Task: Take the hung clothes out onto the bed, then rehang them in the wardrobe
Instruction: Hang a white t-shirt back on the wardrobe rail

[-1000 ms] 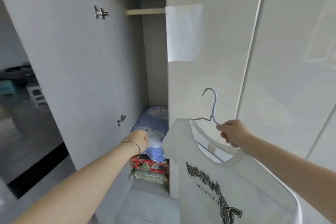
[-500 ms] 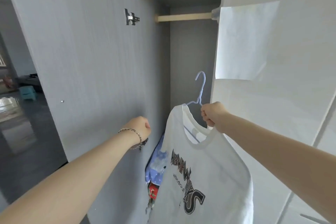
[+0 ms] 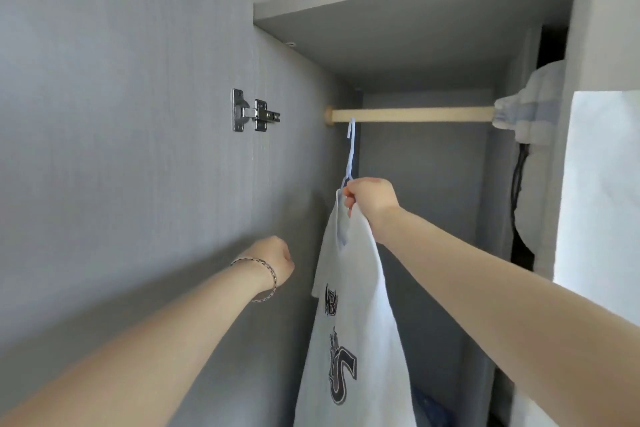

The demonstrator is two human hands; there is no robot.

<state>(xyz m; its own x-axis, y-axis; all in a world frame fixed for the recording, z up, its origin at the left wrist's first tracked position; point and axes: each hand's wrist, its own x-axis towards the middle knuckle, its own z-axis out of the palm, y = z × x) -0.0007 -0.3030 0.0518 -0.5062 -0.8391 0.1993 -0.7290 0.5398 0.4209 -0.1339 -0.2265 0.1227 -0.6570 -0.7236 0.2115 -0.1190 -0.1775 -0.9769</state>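
My right hand (image 3: 369, 199) pinches the neck of the pale blue hanger (image 3: 350, 152) together with the collar of the white T-shirt (image 3: 353, 305). It has risen since half a second ago: the hook, then well below the wooden rail (image 3: 412, 114), now reaches the rail's underside near its left end, though I cannot tell whether it is over it. The shirt hangs below the rail, turned more edge-on than before, and my left hand (image 3: 273, 258) is curled into an empty fist lower down, left of the rail, much as earlier.
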